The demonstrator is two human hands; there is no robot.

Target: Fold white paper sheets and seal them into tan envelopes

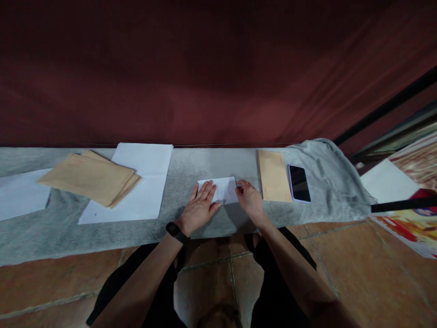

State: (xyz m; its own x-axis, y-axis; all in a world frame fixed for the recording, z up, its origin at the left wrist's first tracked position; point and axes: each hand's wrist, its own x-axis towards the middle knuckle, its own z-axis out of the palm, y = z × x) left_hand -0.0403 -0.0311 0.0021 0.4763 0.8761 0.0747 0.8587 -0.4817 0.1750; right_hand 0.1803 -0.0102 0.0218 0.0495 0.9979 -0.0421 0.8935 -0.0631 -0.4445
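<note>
A small folded sheet of white paper (224, 190) lies on the grey cloth in front of me. My left hand (202, 205) rests flat on its left part, fingers stretched out, and a dark band circles that wrist. At the paper's right edge, my right hand (250, 198) has its fingers curled in, with thumb and forefinger pinching the edge. The fingertips of that hand are partly hidden. Just right of it lies a stack of brown envelopes (274, 176), with a phone (299, 183) beside the stack.
Large white sheets (145, 193) lie to the left, with several brown envelopes (92, 175) fanned partly over them. Another white sheet (22, 191) is at the far left. Grey cloth (184, 164) covers the narrow surface, backed by a dark red panel (211, 109). Tiled floor shows below.
</note>
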